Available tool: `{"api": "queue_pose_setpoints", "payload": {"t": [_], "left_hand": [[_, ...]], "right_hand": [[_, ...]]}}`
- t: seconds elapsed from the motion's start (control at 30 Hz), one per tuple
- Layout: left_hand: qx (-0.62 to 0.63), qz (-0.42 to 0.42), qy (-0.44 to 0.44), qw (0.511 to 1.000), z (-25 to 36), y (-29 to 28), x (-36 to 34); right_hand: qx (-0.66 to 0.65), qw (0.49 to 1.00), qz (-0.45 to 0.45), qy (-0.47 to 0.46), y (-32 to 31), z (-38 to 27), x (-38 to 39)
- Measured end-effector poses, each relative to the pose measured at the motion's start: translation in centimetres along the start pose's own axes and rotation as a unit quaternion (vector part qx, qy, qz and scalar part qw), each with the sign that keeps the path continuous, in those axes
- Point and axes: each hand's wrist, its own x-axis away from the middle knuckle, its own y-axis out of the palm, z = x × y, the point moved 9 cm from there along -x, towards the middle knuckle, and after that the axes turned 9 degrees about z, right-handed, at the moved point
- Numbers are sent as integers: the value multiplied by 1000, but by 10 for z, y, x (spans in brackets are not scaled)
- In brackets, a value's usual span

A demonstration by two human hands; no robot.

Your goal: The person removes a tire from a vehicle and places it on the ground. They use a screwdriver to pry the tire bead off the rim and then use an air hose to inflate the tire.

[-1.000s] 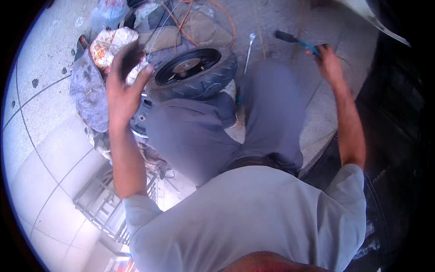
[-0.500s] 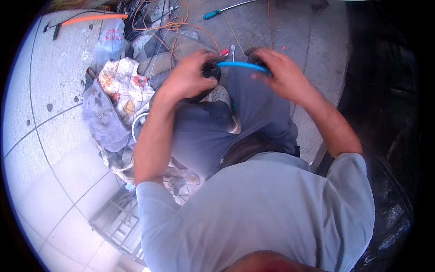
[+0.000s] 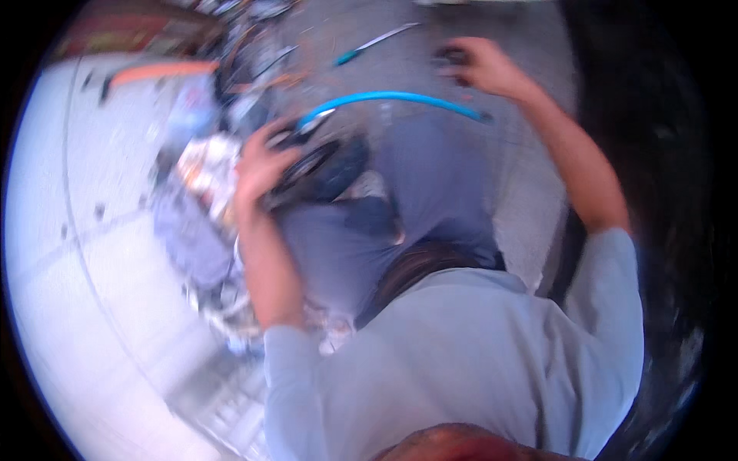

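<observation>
My left hand, blurred by motion, is closed on a black fitting at one end of a bright blue hose. The hose arches over my lap to the right, and its dark far tip hangs free. Below that hand a dark rounded object lies over my leg; its kind is unclear. Farther out to the right, my right hand is raised off the hose, its fingers curled round a small dark object too smeared to name.
Beyond my knees a screwdriver with a teal handle lies on the pavement. An orange-handled tool is at far left. Rags and tangled orange cord lie to my left. A dark surface runs along my right side.
My right hand has let go of the hose and moved up and away. My left hand has shifted left with its end, and more of the blue hose shows. The view has shifted slightly.
</observation>
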Motion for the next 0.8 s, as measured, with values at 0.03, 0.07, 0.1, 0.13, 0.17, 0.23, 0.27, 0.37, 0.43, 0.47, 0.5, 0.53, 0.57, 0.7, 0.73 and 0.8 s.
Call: {"api": "queue_pose_setpoints", "payload": {"t": [0.03, 0.07, 0.1, 0.13, 0.17, 0.23, 0.27, 0.37, 0.43, 0.47, 0.5, 0.53, 0.57, 0.7, 0.73, 0.8], "left_hand": [[111, -16, -105, 988, 11, 6, 7], [153, -16, -95, 983, -18, 5, 6], [213, -15, -90, 973, -26, 3, 19], [260, -5, -83, 962, -22, -4, 22], [256, -7, -76, 964, -8, 0, 17], [284, -6, -59, 957, 14, 8, 6], [338, 4, -74, 938, 13, 7, 1], [495, 0, -83, 865, 14, 31, -4], [565, -62, -89, 818, 27, 22, 3], [578, -57, -84, 810, 24, 17, 5], [590, -54, -78, 802, 23, 14, 6], [602, -53, -71, 794, 23, 11, 6], [606, -40, -86, 790, 19, 10, 7], [628, -57, -77, 772, 24, 13, 7], [625, -54, -74, 775, 27, 14, 6], [624, -64, -75, 775, 31, 16, 6]], "right_hand": [[68, 993, 38, -87, 1, 4, 0], [151, 922, 109, -339, 4, -7, 6], [136, 990, -22, -34, 39, 5, -7], [166, 979, 6, -115, 34, -17, 5], [179, 960, 34, -211, 38, -41, 13], [75, 984, 26, -157, 43, -35, 25], [28, 991, 18, -131, 42, -30, 28], [64, 974, 74, -207, 49, -18, 53], [95, 976, 43, -191, 58, -35, 55], [115, 976, 29, -183, 57, -41, 53], [124, 972, 19, -198, 59, -46, 53], [134, 968, 12, -211, 61, -49, 52], [144, 964, 4, -223, 63, -51, 54], [105, 965, 60, -233, 38, -61, 62], [100, 965, 64, -234, 28, -63, 62], [97, 962, 65, -247, 19, -72, 66]]}}
